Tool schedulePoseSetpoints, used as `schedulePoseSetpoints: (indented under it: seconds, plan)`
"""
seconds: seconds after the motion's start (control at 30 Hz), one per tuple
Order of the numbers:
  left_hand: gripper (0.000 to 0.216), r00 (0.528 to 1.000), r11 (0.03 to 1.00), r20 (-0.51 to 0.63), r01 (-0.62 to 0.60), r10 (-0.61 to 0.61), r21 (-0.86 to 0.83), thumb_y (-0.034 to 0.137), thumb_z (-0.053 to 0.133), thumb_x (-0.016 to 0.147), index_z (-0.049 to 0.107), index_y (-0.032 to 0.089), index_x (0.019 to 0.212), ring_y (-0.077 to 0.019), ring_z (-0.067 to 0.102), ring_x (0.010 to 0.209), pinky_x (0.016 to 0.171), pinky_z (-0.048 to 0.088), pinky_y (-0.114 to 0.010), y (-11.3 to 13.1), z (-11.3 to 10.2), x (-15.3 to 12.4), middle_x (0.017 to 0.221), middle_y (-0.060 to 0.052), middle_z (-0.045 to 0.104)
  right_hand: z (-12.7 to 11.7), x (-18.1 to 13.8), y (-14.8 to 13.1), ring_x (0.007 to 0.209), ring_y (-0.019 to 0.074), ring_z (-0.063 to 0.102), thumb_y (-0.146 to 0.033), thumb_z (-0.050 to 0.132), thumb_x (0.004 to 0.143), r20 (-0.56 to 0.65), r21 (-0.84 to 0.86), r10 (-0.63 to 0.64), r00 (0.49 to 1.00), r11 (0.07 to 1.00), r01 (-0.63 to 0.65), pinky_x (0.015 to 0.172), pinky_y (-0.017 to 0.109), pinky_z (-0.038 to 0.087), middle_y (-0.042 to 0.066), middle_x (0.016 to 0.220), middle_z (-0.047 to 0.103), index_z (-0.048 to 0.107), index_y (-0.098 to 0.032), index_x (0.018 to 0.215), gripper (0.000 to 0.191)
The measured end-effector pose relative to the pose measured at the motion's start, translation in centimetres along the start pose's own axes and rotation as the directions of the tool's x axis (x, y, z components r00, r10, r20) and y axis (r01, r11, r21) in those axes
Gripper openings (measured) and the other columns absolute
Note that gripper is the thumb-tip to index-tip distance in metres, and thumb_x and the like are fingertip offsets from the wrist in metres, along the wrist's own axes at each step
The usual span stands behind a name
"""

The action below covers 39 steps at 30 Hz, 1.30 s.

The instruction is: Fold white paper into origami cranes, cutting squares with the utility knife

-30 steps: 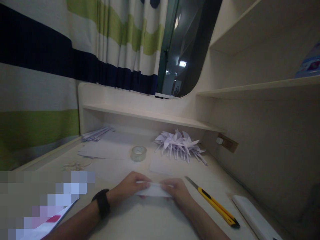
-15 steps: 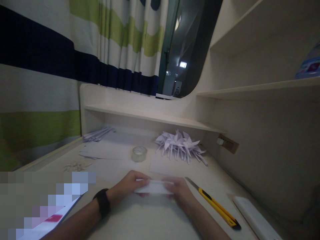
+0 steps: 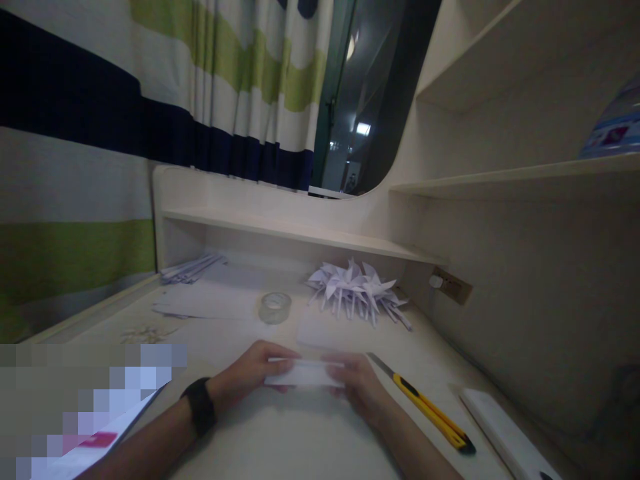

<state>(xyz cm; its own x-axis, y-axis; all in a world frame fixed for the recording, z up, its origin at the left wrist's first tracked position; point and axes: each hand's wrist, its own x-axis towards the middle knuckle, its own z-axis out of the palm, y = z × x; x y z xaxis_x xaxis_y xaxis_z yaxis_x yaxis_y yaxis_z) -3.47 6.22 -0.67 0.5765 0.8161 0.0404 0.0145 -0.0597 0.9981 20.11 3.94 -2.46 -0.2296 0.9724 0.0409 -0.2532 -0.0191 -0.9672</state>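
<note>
A folded strip of white paper [image 3: 311, 373] is stretched between my two hands, low over the near part of the desk. My left hand [image 3: 261, 368], with a black band on its wrist, pinches the strip's left end between thumb and fingers. At the right end my right hand [image 3: 354, 379] grips it the same way, thumb on the near face. The fingers behind the paper are partly hidden. Just right of my right hand lies a yellow utility knife [image 3: 430, 410] with its blade out.
Several white paper pinwheels [image 3: 353, 287] are heaped at the back right. A roll of clear tape [image 3: 275, 309] stands left of them. Paper sheets [image 3: 205, 297], rolled paper sticks [image 3: 193, 269] and small pale pieces [image 3: 145, 335] lie at left. A long white box [image 3: 500, 427] is at right.
The view has shifted slightly, so everything sits a little further left in the picture. Both hands keep their hold on the paper strip.
</note>
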Motion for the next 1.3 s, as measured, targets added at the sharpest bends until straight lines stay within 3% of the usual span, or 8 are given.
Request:
schedulePoseSetpoints:
  seconds: [0.53,0.8,1.07,1.3]
  plan:
    - [0.046,0.998,0.987,-0.017,0.049,-0.052,-0.151,0.047,0.080,0.065,0.074,0.011,0.092,-0.0210,0.064,0.076,0.071,0.052,-0.032,-0.1,0.0,-0.1,0.086,-0.010,0.071,-0.4,0.0,0.0,0.045,0.0104,0.054,-0.021,0.076,0.059,0.039,0.054,0.016,0.999,0.998,-0.018,0.040,0.019,0.040,0.007,0.063,0.067,0.076,-0.010,0.087,0.030]
    - [0.046,0.998,0.995,-0.060,0.023,-0.030,-0.101,0.050,0.077,0.067,0.074,0.010,0.090,-0.0210,0.064,0.074,0.067,0.053,-0.032,-1.1,-0.3,0.2,0.085,-0.011,0.070,-0.3,0.1,0.1,0.046,0.0105,0.054,-0.024,0.076,0.060,0.032,0.035,0.019,0.999,0.999,-0.021,0.041,0.020,0.040,0.007,0.065,0.068,0.076,-0.010,0.088,0.031]
    - [0.049,0.997,0.994,-0.064,-0.039,0.045,0.100,0.053,0.074,0.069,0.074,0.010,0.093,-0.0233,0.066,0.070,0.061,0.053,-0.031,-0.8,-0.2,0.4,0.085,-0.012,0.072,-0.2,0.1,0.0,0.049,0.0106,0.053,-0.024,0.077,0.060,0.023,0.039,0.018,1.000,0.999,-0.019,0.041,0.019,0.040,0.006,0.065,0.067,0.076,-0.010,0.085,0.028]
    - [0.052,0.995,0.990,-0.073,-0.052,0.062,0.129,0.057,0.070,0.071,0.075,0.009,0.089,-0.0230,0.067,0.069,0.061,0.054,-0.030,-1.1,-0.1,0.6,0.081,-0.012,0.072,-0.1,0.0,-0.2,0.046,0.0106,0.054,-0.027,0.078,0.061,0.037,0.044,0.031,0.999,0.999,-0.033,0.041,0.020,0.041,0.007,0.066,0.067,0.075,-0.009,0.086,0.031]
